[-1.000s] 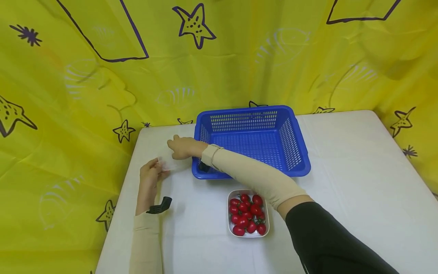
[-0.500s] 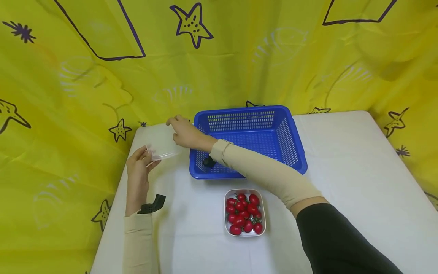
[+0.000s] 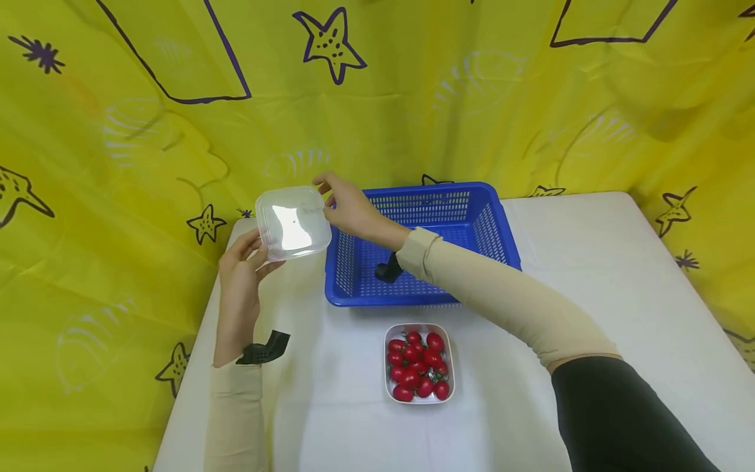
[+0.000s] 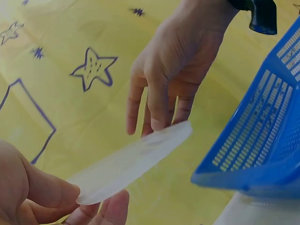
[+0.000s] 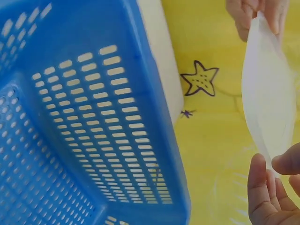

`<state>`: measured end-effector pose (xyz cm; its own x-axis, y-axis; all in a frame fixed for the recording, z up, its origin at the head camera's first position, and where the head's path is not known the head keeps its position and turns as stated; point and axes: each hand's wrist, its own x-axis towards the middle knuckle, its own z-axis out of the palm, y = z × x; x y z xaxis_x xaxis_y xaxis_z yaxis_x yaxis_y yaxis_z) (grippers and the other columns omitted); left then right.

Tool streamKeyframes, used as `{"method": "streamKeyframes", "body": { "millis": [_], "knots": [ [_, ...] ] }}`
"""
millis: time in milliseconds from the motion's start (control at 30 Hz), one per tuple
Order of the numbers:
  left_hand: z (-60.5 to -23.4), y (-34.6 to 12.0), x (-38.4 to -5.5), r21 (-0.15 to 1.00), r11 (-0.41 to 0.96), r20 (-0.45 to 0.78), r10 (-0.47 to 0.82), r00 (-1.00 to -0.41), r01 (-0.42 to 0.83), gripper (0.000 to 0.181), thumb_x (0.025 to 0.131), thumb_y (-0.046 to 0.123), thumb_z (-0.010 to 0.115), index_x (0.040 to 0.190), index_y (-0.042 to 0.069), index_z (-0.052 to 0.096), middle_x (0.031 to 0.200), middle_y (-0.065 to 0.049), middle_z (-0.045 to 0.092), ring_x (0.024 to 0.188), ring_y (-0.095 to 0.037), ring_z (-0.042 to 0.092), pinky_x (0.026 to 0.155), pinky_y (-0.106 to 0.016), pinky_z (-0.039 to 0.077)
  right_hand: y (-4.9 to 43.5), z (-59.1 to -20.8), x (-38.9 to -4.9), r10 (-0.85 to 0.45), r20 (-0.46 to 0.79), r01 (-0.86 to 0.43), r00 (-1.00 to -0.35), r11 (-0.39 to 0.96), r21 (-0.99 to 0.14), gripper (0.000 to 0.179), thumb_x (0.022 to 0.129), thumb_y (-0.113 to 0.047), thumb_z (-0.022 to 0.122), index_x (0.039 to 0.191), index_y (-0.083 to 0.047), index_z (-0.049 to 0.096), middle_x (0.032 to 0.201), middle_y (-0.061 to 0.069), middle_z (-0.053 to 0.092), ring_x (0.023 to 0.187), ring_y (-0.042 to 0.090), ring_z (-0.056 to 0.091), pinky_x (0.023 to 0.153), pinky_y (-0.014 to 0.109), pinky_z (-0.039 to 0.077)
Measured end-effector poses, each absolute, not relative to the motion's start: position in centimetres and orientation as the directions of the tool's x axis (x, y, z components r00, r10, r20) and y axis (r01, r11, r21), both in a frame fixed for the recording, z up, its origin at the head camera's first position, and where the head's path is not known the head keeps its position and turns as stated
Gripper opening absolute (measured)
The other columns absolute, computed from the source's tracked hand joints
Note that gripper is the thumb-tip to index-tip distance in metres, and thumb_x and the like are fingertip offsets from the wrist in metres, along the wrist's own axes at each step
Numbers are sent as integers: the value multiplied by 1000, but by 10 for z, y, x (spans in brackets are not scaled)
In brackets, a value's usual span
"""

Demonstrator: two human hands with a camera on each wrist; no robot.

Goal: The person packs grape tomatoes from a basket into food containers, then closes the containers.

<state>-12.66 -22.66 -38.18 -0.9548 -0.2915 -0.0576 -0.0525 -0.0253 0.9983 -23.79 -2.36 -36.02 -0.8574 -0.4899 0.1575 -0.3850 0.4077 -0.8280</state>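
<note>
A clear plastic lid [image 3: 274, 226], square with rounded corners, is held up above the table's back left, its face catching a bright reflection. My left hand [image 3: 238, 272] pinches its lower left corner between thumb and fingers. At the opposite edge, my right hand [image 3: 355, 211] pinches the lid with thumb and fingertips, reaching across in front of the basket. In the left wrist view the lid [image 4: 133, 164] appears nearly edge-on between both hands. Cherry tomatoes [image 3: 409, 377] fill a small square tub [image 3: 420, 402] in front of the basket.
A blue perforated plastic basket [image 3: 377, 301] stands at the back middle, partly hidden by my right forearm. The white table [image 3: 578, 275] ends at a yellow curtain [image 3: 401, 131] printed with starfish and fish.
The lid has risen off the table's left side and tilted to face the camera. Both hands have moved up with it, and the right hand has shifted to the right.
</note>
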Motion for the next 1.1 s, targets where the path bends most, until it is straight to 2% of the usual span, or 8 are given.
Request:
{"method": "streamKeyframes", "body": {
  "millis": [200,333,567,667,800,967,1100],
  "knots": [
    [-375,-212,-128,998,46,46,-215,-976,38,39,103,2,49,141,2,60,116,-4,62,103,-21,67,84,-23,63,5,-350,-227,-425,120,-281,-897,342,-897,53,99,0,58,151,-5,45,142,17,60,115,29,65,87,33,60],
    [-370,-201,-127,992,79,109,-130,-985,99,39,103,1,51,141,3,61,115,-5,63,100,-18,70,85,-24,63,29,-348,-218,-386,107,-226,-916,279,-933,53,100,-2,60,151,-8,46,141,15,59,116,27,63,88,36,61],
    [-362,-181,-120,955,189,232,2,-973,228,36,104,3,59,139,4,64,121,-6,69,99,-13,72,88,-23,62,70,-346,-194,-335,221,-303,-916,216,-928,44,102,-3,61,145,-6,54,131,18,67,113,28,66,87,35,63],
    [-360,-174,-115,927,239,283,56,-958,288,36,102,0,61,138,3,65,124,-11,70,105,-14,70,91,-21,61,86,-349,-182,-308,256,-331,-916,223,-917,38,104,-8,62,142,-7,60,123,16,72,105,26,70,85,34,64],
    [-361,-166,-107,891,246,355,144,-924,381,37,98,-6,64,134,1,68,126,-14,70,110,-13,69,95,-20,60,104,-356,-166,-270,276,-341,-923,237,-910,33,105,-11,61,137,-8,63,123,13,74,99,25,75,87,32,65],
    [-373,-158,-97,849,199,445,231,-865,490,33,92,-14,67,123,-4,73,119,-7,73,109,-9,69,97,-22,59,123,-367,-143,-239,322,-372,-916,208,-904,28,103,-6,61,131,-4,65,129,13,72,106,27,75,90,33,64],
    [-384,-154,-90,812,179,505,264,-822,556,31,89,-16,68,114,-1,78,112,-5,77,107,-9,69,98,-21,58,135,-378,-121,-243,405,-451,-882,182,-874,25,102,2,60,125,-2,68,125,13,72,109,21,74,92,33,63]
  ]
}}
